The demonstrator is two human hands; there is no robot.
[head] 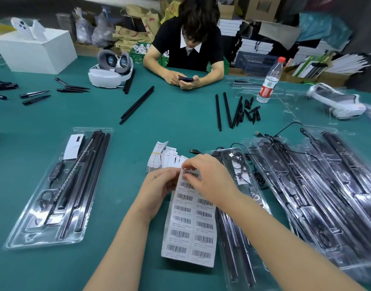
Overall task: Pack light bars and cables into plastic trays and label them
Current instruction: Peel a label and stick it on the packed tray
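The left hand [159, 185] grips the top left edge of the barcode label sheet [191, 219], whose long axis runs toward the person, while the right hand [205, 175] pinches 1 sticker at its top end; the nearest packed tray [233, 211] lies just right, under the right forearm

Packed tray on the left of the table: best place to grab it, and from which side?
Grip the packed tray by its clear flat rim on the near short end, coming in low from the near side. The bars and cable fill the middle, so only the rim is bare, and that end points toward the person. The rim looks thin, so a thumb-over pinch seems safest.
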